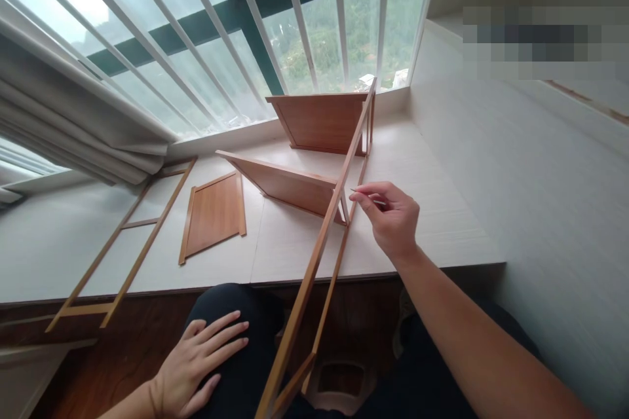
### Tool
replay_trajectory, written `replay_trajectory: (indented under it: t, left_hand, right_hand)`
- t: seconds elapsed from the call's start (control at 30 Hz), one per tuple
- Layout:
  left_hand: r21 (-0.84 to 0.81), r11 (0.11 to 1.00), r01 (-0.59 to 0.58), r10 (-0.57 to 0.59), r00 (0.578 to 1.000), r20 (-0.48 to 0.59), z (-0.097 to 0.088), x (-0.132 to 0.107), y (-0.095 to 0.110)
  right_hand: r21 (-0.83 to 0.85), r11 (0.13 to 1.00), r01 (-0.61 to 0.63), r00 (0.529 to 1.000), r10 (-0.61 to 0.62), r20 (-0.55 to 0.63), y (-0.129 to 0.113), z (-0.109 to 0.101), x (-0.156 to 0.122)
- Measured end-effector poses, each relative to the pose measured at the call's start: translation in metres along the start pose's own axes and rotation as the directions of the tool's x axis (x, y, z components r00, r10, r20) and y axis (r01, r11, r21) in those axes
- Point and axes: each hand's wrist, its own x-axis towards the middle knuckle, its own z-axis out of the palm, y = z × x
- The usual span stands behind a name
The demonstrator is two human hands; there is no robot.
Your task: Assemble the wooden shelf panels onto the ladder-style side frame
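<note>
My right hand is pinched on a thin metal pin or screw, held at the upright wooden side frame where a shelf board meets it. A second shelf board joins the same frame farther back, near the window. My left hand lies flat and open on my left thigh, holding nothing. The frame runs from my lap up toward the window.
A loose wooden panel lies flat on the white platform. A second ladder-like frame lies at the left, overhanging the platform's edge. A folded curtain hangs at the left. Barred window behind, white wall at the right.
</note>
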Motion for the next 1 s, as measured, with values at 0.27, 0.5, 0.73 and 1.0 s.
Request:
replay_trajectory:
  t: [0.27, 0.5, 0.73, 1.0]
  left_hand:
    - [-0.032, 0.997, 0.066, -0.066, 0.998, 0.022, 0.001, -0.001, 0.003]
    - [0.013, 0.993, 0.119, -0.119, 0.993, -0.014, -0.003, 0.000, 0.016]
    - [-0.008, 0.987, 0.163, -0.161, 0.965, -0.207, -0.039, 0.053, 0.013]
    - [-0.005, 0.970, 0.242, -0.203, 0.806, -0.555, -0.162, 0.167, 0.020]
  right_hand:
    - [0.098, 0.994, -0.041, 0.998, 0.045, -0.040, -0.003, 0.013, 0.014]
    - [0.138, 0.990, -0.037, 0.995, 0.049, -0.085, -0.009, 0.011, 0.018]
    - [0.119, 0.992, -0.034, 0.993, 0.047, -0.105, -0.015, -0.001, 0.018]
    - [0.223, 0.970, -0.099, 0.994, 0.104, -0.013, -0.013, -0.008, 0.010]
